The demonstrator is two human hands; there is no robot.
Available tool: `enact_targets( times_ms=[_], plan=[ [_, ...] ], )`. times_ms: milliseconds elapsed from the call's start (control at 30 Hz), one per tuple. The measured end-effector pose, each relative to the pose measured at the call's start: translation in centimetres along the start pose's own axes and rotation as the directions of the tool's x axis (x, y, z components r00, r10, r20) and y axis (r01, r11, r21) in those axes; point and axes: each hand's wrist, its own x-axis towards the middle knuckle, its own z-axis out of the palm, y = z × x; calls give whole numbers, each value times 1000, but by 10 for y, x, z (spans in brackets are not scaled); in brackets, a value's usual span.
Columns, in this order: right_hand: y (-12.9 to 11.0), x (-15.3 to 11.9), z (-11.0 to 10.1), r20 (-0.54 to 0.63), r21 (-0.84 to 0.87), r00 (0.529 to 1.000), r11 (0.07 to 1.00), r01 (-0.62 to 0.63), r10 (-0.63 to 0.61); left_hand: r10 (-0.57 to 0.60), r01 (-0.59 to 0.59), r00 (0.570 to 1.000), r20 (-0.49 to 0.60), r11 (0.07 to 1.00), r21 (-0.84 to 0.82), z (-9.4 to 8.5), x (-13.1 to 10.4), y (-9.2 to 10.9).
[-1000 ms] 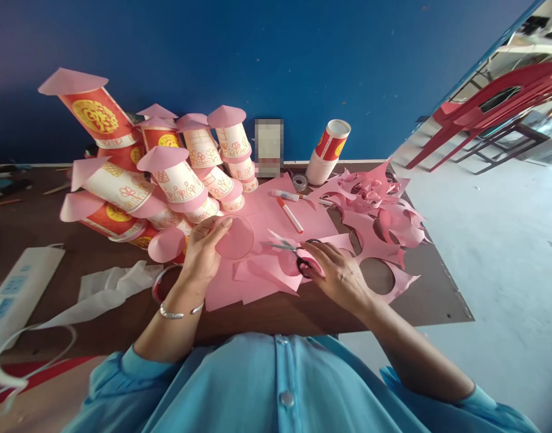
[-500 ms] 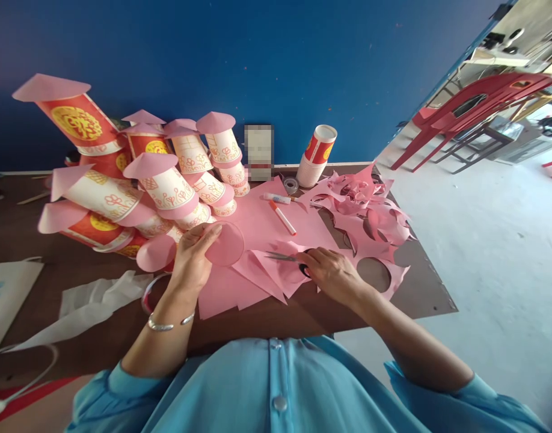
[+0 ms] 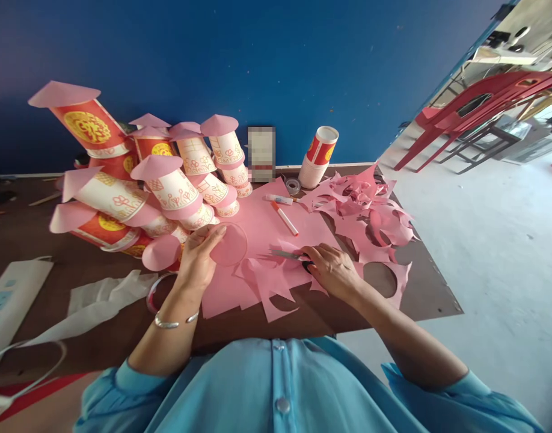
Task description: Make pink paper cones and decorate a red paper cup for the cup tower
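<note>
Between thumb and fingers, my left hand [image 3: 198,257] pinches a round pink paper disc [image 3: 231,245] by its left edge, above the pink sheets [image 3: 224,294]. My right hand [image 3: 334,269] is closed around the black handles of a pair of scissors [image 3: 287,255], whose blades point left across the paper. A cut pink offcut [image 3: 273,288] lies below the blades, with a bite taken out of its edge. Just above the hands, a red-capped white marker [image 3: 285,219] and a glue stick [image 3: 278,199] rest on the pink paper.
Stacked paper-cup towers [image 3: 165,186] with pink cone roofs crowd the left. Pink scraps [image 3: 361,195] pile up at right, near two stacked cups [image 3: 318,157] and a tape roll [image 3: 293,185]. A white power strip [image 3: 21,294] lies far left; a red chair [image 3: 483,99] stands beyond.
The scissors and right hand have shifted slightly, and a cut offcut now spreads out below the blades toward the table's front edge. My left hand still holds the disc.
</note>
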Motion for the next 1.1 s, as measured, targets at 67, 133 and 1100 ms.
enact_targets(
  times_ms=[67,133,1100],
  plan=[
    [11,-5,-14,-63,-28,998,999,-23,21,-18,17,1000,-10,1000,-19,-1,0,0],
    [31,-8,-32,-150,-76,979,985,-154,141,-28,27,999,-23,999,-35,-1,0,0],
    [33,7,-13,65,-245,869,852,-463,491,-77,72,995,61,994,77,0,-1,-5]
  ],
)
